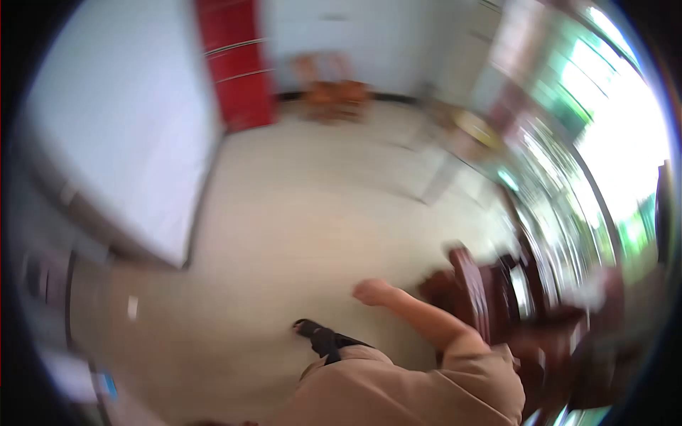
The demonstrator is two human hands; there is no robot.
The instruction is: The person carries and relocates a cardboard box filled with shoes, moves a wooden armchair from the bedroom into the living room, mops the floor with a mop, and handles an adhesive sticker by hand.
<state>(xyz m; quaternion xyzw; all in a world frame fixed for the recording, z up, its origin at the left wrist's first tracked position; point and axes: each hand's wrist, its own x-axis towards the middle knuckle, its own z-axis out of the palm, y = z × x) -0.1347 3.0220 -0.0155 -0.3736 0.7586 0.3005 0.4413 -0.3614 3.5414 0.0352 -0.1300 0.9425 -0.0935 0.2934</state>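
Note:
My right hand (372, 292) is held out in front of my body over the pale floor (284, 213). Its fingers look curled, but blur hides their detail and whether anything is in them. The bare forearm leads back to a tan short sleeve (483, 376). My left hand does not show. Below and left of the right hand, a foot in a dark shoe (309, 328) is on the floor. Dark reddish-brown wooden furniture (472, 291) stands right of the hand, apart from it.
A red cabinet (241, 78) and small orange-brown chairs (334, 96) stand at the back. A white wall (135, 128) runs along the left, its lower corner reaching the floor. A blurred table-like frame (444, 177) stands back right, near bright windows (604, 92).

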